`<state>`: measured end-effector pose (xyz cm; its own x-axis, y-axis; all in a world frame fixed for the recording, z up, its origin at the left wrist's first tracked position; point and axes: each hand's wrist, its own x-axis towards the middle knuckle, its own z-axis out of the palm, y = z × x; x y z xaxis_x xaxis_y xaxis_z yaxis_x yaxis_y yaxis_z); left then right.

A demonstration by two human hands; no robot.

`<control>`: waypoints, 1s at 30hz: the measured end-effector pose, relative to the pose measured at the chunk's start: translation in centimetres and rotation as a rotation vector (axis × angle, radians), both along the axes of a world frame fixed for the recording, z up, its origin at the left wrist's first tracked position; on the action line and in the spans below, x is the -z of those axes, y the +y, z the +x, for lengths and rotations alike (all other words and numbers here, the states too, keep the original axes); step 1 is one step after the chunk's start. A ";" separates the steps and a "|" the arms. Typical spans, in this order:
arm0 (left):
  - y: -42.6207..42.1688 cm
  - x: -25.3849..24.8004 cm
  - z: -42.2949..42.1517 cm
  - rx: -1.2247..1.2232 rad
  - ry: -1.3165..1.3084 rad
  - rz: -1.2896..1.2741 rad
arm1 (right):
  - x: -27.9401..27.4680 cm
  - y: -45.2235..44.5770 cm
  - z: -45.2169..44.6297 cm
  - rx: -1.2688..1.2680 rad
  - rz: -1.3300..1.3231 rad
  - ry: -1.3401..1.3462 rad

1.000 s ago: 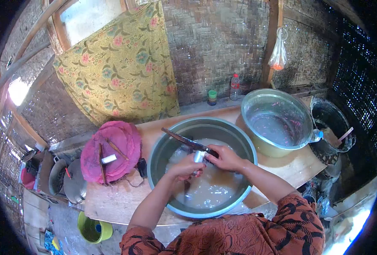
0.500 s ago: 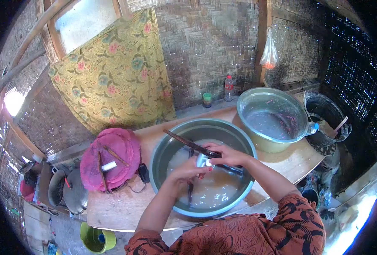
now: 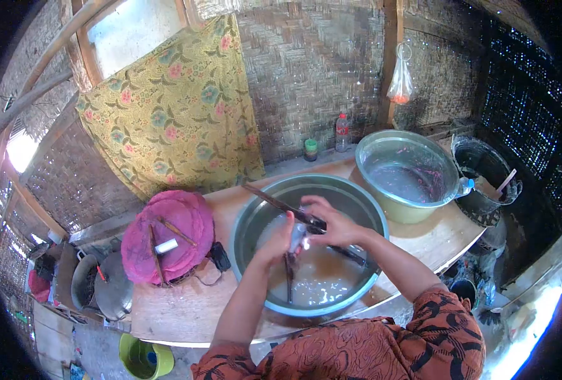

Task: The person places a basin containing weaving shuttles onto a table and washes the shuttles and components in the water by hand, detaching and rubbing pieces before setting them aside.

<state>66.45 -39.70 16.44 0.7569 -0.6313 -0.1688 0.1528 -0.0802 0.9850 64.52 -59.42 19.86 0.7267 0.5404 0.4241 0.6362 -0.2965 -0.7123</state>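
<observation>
A large grey-green basin (image 3: 356, 197) of cloudy brownish liquid stands in front of me. Dark wooden sticks (image 3: 271, 199) cross inside it, one resting over its far left rim. My left hand (image 3: 278, 243) is closed around a small, pale, shiny thing (image 3: 298, 233) above the liquid, its thumb pointing up; the thing's kind is unclear. On the other side, my right hand (image 3: 333, 224) arches over the sticks with fingers and thumb apart, its thumb close to or touching the pale thing. The fingers' far sides are hidden.
To the right stands a second green basin (image 3: 392, 206), beside a black bucket (image 3: 484, 158). Pink round trays (image 3: 195, 215) carrying sticks and a white cylinder lie left. Behind are a bottle (image 3: 342, 134) and a green-lidded jar (image 3: 311, 149). A yellow-green bucket (image 3: 165, 361) is on the floor.
My right hand's fingers have spread and lifted off the pale thing. My left hand has turned so its thumb points up. The view has shifted slightly.
</observation>
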 end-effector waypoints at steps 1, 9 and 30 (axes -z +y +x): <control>0.4 0.0 0.5 -0.132 -0.017 -0.007 | -1.0 0.0 -0.7 0.095 0.159 -0.077; 1.4 1.6 1.2 -0.497 -0.291 0.101 | 7.7 1.3 -0.2 -0.194 -1.053 1.017; -0.8 11.3 5.4 -0.470 -0.474 -0.355 | -1.6 8.8 0.2 0.019 -0.057 -0.194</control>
